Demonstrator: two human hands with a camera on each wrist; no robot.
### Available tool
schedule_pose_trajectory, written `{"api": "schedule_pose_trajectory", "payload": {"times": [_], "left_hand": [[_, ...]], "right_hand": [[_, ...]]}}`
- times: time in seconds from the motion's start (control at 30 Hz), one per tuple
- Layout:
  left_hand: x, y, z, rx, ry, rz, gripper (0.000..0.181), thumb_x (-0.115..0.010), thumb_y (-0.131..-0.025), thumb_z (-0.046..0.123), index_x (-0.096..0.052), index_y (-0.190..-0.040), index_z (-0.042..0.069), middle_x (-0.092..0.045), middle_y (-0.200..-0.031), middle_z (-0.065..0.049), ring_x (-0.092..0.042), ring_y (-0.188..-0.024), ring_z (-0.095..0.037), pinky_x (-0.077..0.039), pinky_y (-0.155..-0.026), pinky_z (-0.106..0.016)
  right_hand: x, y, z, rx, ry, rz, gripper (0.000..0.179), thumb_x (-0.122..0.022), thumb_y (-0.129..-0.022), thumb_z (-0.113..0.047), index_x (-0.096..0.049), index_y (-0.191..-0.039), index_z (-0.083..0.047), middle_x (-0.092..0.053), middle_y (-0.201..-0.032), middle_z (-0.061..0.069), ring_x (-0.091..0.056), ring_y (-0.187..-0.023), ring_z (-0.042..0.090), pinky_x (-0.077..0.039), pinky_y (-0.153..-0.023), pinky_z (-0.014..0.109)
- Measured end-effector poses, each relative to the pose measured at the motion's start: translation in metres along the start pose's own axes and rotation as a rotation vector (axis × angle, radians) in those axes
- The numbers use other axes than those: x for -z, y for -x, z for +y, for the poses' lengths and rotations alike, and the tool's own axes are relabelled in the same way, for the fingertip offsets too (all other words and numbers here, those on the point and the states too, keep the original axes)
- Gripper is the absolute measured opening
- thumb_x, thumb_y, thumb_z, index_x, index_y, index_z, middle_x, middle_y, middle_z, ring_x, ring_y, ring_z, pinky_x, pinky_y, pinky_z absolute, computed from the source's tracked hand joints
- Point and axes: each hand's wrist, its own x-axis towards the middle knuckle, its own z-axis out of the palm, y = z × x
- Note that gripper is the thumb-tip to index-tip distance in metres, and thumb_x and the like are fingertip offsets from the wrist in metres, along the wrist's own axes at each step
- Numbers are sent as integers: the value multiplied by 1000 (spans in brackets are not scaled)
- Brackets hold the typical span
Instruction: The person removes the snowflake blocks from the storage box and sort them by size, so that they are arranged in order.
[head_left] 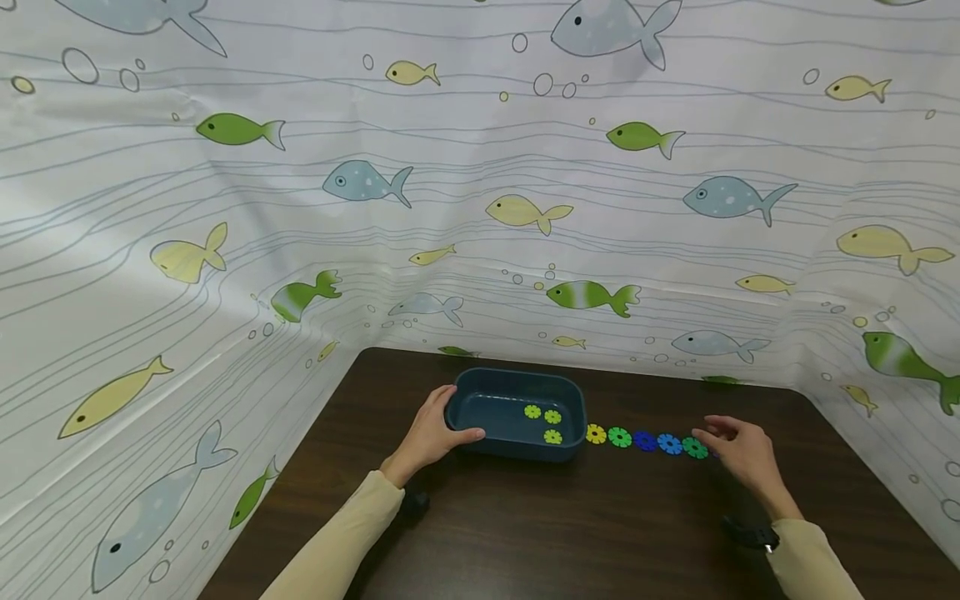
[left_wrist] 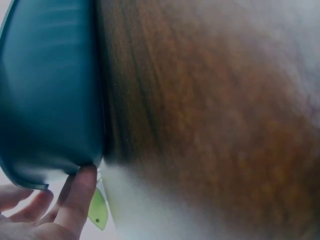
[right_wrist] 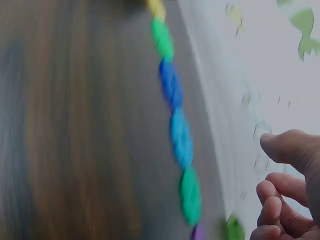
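Observation:
A dark blue rectangular plastic basin (head_left: pixel 517 450) sits on the table, and several yellow-green notched discs (head_left: pixel 552 437) lie inside it. My left hand (head_left: pixel 431 432) grips the basin's left end, thumb over the near rim and fingers around the end wall; the left wrist view shows fingertips against the basin wall (left_wrist: pixel 55 90). To the right of the basin runs a row of notched plastic discs: yellow (head_left: pixel 596 433), green (head_left: pixel 619 437), dark blue (head_left: pixel 645 441), light blue (head_left: pixel 670 444), teal green (head_left: pixel 695 447) and purple (right_wrist: pixel 199 232). Over the purple end hovers my right hand (head_left: pixel 742 454), fingers loosely bent and holding nothing.
The dark wood-grain table (head_left: pixel 600 533) ends at a white fish-print sheet (head_left: pixel 480 275) that rises behind it and on both sides. Each wrist wears a black strap, such as the right strap (head_left: pixel 752 535).

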Motion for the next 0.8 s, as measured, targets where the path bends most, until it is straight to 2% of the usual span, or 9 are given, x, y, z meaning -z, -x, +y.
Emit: {"api": "schedule_pose_trajectory", "payload": {"times": [0.17,0.5,0.8], "left_hand": [[1,1,0,3,13,2,107,-91,-87,47,-39,-166,-1,-38,-172,-27,-45,-155,-49,-42,-125,-70],[2,2,3,20,12,-2,106,-91,-87,46,-38,-167,-1,-38,-173,-26,-45,-155,-48,-43,-124,-69],[2,2,5,24,17,-8,107,-91,-87,47,-38,-167,0,-37,-173,-26,-44,-156,-48,-43,-124,-69]], "right_hand": [[-15,1,-36,80,-36,10,51,-77,-104,-32,-70,-134,9,-78,-112,25,-58,-80,8,-50,-64,22],[-48,0,-93,171,-98,-60,43,-81,-100,-25,-74,-132,4,-78,-111,18,-62,-87,12,-53,-70,20],[-74,-3,-139,244,-149,-136,42,-82,-99,-20,-73,-132,5,-77,-112,20,-61,-89,20,-51,-68,24]]}}
